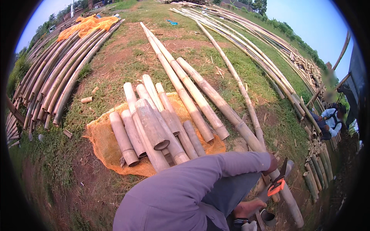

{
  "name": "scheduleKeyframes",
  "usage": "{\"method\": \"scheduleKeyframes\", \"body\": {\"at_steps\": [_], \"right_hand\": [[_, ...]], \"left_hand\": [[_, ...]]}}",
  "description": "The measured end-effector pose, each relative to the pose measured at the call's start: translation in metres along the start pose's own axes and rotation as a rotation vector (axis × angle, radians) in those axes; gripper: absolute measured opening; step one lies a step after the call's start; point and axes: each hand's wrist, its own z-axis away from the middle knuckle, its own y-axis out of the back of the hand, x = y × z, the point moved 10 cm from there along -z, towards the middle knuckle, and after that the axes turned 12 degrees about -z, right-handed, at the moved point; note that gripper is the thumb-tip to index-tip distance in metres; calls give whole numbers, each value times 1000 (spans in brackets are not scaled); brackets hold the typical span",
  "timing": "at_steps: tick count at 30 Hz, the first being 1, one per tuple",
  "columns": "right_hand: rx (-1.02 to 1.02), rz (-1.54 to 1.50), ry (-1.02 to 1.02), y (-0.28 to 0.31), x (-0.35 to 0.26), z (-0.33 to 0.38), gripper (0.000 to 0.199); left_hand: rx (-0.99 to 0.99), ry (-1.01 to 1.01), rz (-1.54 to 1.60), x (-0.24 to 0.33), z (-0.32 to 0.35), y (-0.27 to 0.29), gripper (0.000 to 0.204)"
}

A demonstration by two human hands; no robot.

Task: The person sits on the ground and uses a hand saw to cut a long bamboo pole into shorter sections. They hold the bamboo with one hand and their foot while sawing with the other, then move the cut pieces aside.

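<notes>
The right hand (pixel 247 208) gripped a long bamboo pole (pixel 231 115) near its cut end, while the left hand (pixel 272 164), mostly hidden behind its grey sleeve, closed on an orange-handled saw (pixel 278 183) laid across the pole. Cut bamboo sections (pixel 152 125) lay stacked on orange netting (pixel 101 142) nearby, and another person (pixel 331 119) crouched at the right.

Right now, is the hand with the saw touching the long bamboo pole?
Cannot tell. In the head view the left hand holds the saw over the bamboo pole; the sleeve hides any contact.
</notes>
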Motion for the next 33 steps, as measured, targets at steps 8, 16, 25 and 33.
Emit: {"method": "scheduleKeyframes", "body": {"at_steps": [8, 16, 25, 33], "right_hand": [[203, 83, -250, 61, 25, 12, 52], [538, 11, -124, 89, 31, 1, 46], [405, -448, 148, 26, -28, -23, 43], [405, -640, 127, 8, -23, -64, 44]], "left_hand": [[-7, 52, 85, -34, 35, 9, 48], [13, 32, 129, -32, 32, 10, 51], [109, 250, 723, -111, 35, -2, 67], [-120, 451, 219, -203, 20, -168, 90]]}}
